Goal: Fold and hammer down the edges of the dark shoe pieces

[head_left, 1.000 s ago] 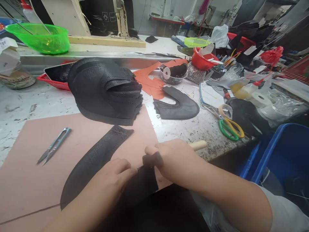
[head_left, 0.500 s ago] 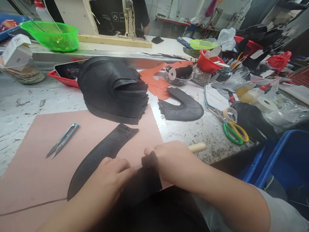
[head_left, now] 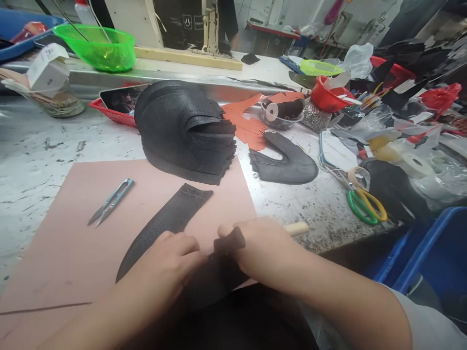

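A curved black leather piece (head_left: 155, 228) lies on a pink board (head_left: 91, 253), one end reaching forward and the other running back beneath my hands. My left hand (head_left: 177, 255) is on it with fingers bent, gripping its inner edge. My right hand (head_left: 264, 248) is closed around a hammer (head_left: 297, 229); the pale wooden handle sticks out to the right and the dark head shows left of the fist, right over the leather edge. Whether the head touches the leather I cannot tell. Thread snips (head_left: 111, 201) lie on the board's left side.
Beyond the board stands a stack of black leather pieces (head_left: 175, 131), with a U-shaped piece (head_left: 295, 163) to its right. Green-and-yellow-handled scissors (head_left: 367, 206) lie near the table edge. A green basket (head_left: 105, 48), a red bowl (head_left: 326, 95) and a blue bin (head_left: 438, 257) surround the area.
The view has turned slightly left, so the table things sit further right in the picture. The hammer head has tilted a little within my right hand's grip. My left hand keeps its hold.
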### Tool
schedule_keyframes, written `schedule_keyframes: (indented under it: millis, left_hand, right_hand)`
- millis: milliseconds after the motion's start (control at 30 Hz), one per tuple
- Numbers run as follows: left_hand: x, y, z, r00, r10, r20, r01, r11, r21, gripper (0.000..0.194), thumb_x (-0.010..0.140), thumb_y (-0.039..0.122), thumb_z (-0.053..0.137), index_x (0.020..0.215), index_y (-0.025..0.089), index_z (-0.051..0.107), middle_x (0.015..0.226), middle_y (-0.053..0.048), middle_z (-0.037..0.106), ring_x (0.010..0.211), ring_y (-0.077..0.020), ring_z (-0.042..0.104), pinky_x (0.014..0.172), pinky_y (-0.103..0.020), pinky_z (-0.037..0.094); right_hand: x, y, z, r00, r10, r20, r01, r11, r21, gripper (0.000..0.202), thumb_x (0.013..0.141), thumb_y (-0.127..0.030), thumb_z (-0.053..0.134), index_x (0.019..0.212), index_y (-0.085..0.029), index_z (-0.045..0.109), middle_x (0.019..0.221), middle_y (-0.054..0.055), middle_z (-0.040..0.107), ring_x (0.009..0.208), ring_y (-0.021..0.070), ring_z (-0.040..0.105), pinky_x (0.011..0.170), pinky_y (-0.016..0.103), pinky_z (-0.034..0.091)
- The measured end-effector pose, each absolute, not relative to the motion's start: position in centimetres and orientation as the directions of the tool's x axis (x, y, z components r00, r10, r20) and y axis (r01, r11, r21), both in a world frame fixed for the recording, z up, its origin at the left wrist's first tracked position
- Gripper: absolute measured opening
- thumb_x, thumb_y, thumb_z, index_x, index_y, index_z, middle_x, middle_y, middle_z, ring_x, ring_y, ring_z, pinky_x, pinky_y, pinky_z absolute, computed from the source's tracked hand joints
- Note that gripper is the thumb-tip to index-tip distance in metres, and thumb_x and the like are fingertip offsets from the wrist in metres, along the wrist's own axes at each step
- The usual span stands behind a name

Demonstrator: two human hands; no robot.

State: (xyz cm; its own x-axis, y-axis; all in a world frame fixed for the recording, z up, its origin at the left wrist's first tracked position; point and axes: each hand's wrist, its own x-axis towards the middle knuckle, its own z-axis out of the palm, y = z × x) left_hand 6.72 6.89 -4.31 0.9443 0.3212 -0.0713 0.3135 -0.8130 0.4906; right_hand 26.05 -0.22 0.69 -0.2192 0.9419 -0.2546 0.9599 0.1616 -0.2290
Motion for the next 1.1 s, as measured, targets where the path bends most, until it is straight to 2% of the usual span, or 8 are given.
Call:
schedule_keyframes:
  millis: [67, 200, 400, 600, 733, 867, 1000, 1100]
  left_hand:
    - [6.6, 7.0, -4.2, 0.946, 0.313, -0.087, 0.313, -0.804, 0.506, 0.033, 0.081, 0.002, 0.034, 0.092, 0.023, 0.057, 0.081, -0.001, 0.052, 0.074, -0.0170, 0.047, 0.066, -0.032, 0.028]
    - [6.4, 7.2, -4.1, 0.946, 0.312, -0.086, 0.306, -0.778, 0.548, 0.025, 0.082, 0.004, 0.036, 0.075, 0.019, 0.055, 0.074, -0.001, 0.051, 0.069, -0.0158, 0.046, 0.064, -0.031, 0.029]
    - [5.7, 7.3, -4.2, 0.942, 0.319, -0.103, 0.320, -0.765, 0.559, 0.027, 0.083, 0.004, 0.036, 0.082, 0.020, 0.058, 0.078, -0.001, 0.053, 0.072, -0.0158, 0.048, 0.066, -0.029, 0.032]
    - [4.9, 7.4, -4.3, 0.950, 0.302, -0.077, 0.294, -0.788, 0.541, 0.029, 0.083, 0.007, 0.041, 0.096, 0.025, 0.059, 0.089, -0.001, 0.055, 0.079, -0.0168, 0.049, 0.070, -0.030, 0.034]
    - [4.5, 7.6, -4.2, 0.945, 0.320, -0.062, 0.300, -0.780, 0.549, 0.030, 0.082, 0.003, 0.035, 0.085, 0.020, 0.060, 0.081, -0.002, 0.055, 0.074, -0.0157, 0.048, 0.068, -0.030, 0.035]
    - [4.1, 7.7, -4.2, 0.950, 0.304, -0.073, 0.296, -0.798, 0.525, 0.035, 0.080, 0.002, 0.039, 0.098, 0.025, 0.059, 0.092, -0.002, 0.056, 0.082, -0.0166, 0.049, 0.072, -0.030, 0.036]
    - [3.8, 7.6, -4.3, 0.931, 0.346, -0.117, 0.351, -0.757, 0.551, 0.028, 0.082, 0.003, 0.037, 0.085, 0.020, 0.059, 0.081, -0.002, 0.055, 0.076, -0.0166, 0.049, 0.071, -0.032, 0.036]
    - [3.6, 7.5, -4.3, 0.927, 0.356, -0.117, 0.361, -0.765, 0.533, 0.030, 0.084, 0.004, 0.038, 0.091, 0.025, 0.059, 0.086, -0.001, 0.055, 0.079, -0.0174, 0.048, 0.071, -0.031, 0.035]
  right_hand:
    - [25.9, -0.1, 0.7, -0.206, 0.950, -0.233, 0.961, 0.151, -0.232, 0.010, 0.076, -0.013, 0.052, 0.081, -0.020, 0.057, 0.064, -0.001, 0.062, 0.050, 0.0127, 0.051, 0.046, 0.026, 0.018]
    - [25.3, 0.2, 0.7, -0.234, 0.942, -0.242, 0.948, 0.165, -0.272, 0.012, 0.073, -0.012, 0.052, 0.080, -0.021, 0.056, 0.063, -0.002, 0.061, 0.049, 0.0124, 0.050, 0.045, 0.025, 0.018]
    - [24.7, 0.3, 0.9, -0.255, 0.940, -0.228, 0.953, 0.204, -0.226, 0.021, 0.069, -0.009, 0.055, 0.086, -0.022, 0.055, 0.064, -0.003, 0.062, 0.050, 0.0140, 0.051, 0.045, 0.025, 0.019]
    - [24.2, 0.6, 1.1, -0.219, 0.935, -0.278, 0.968, 0.172, -0.185, 0.014, 0.076, -0.011, 0.050, 0.083, -0.022, 0.055, 0.063, -0.002, 0.060, 0.050, 0.0138, 0.050, 0.046, 0.026, 0.020]
    - [23.9, 0.7, 1.1, -0.258, 0.921, -0.292, 0.955, 0.197, -0.223, 0.014, 0.076, -0.012, 0.051, 0.086, -0.022, 0.055, 0.064, -0.003, 0.060, 0.048, 0.0124, 0.048, 0.046, 0.025, 0.019]
    - [23.5, 0.7, 1.1, -0.230, 0.934, -0.274, 0.967, 0.188, -0.171, 0.011, 0.078, -0.013, 0.051, 0.084, -0.022, 0.054, 0.066, -0.001, 0.061, 0.050, 0.0134, 0.050, 0.046, 0.026, 0.018]
    - [23.0, 0.8, 0.8, -0.281, 0.925, -0.256, 0.951, 0.231, -0.207, 0.013, 0.078, -0.012, 0.053, 0.085, -0.022, 0.053, 0.065, -0.002, 0.061, 0.053, 0.0133, 0.054, 0.045, 0.025, 0.018]
    - [22.7, 0.9, 0.7, -0.265, 0.926, -0.268, 0.959, 0.225, -0.172, 0.008, 0.079, -0.014, 0.052, 0.082, -0.021, 0.053, 0.064, -0.001, 0.061, 0.053, 0.0137, 0.055, 0.046, 0.026, 0.018]
